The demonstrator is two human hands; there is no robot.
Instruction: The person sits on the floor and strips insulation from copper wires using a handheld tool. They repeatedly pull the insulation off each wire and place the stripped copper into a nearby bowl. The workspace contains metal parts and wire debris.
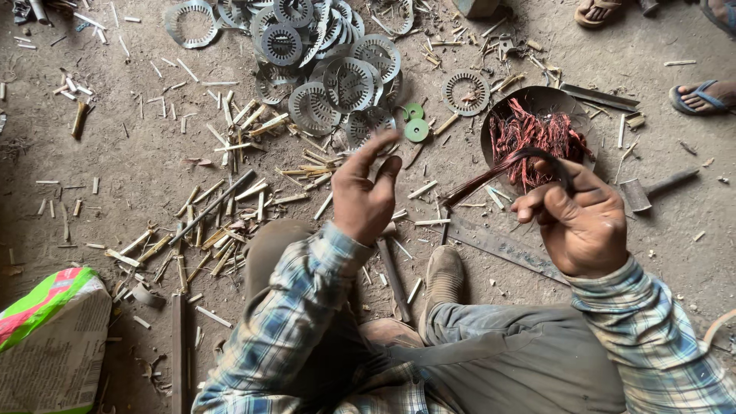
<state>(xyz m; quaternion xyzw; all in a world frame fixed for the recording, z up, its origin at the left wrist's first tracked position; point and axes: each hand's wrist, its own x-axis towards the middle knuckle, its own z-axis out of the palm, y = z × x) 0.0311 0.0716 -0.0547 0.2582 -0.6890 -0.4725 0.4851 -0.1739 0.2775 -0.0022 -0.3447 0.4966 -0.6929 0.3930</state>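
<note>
right hand (584, 224) pinching copper wire bundle (491, 175) | left hand (366, 192) spread, empty | risk: loose strands may slip, missing the pan (502, 115) beyond

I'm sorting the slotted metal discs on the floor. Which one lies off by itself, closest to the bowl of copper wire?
The lone slotted disc, flat on the dirt just left of the bowl. The other discs overlap in a heap further left; this one touches none.

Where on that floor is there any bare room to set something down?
Bare floor lies left, between the scattered sticks and the sack; another patch is right of the hammer. The pile of metal rings and the bowl of copper wire crowd the middle.
</note>
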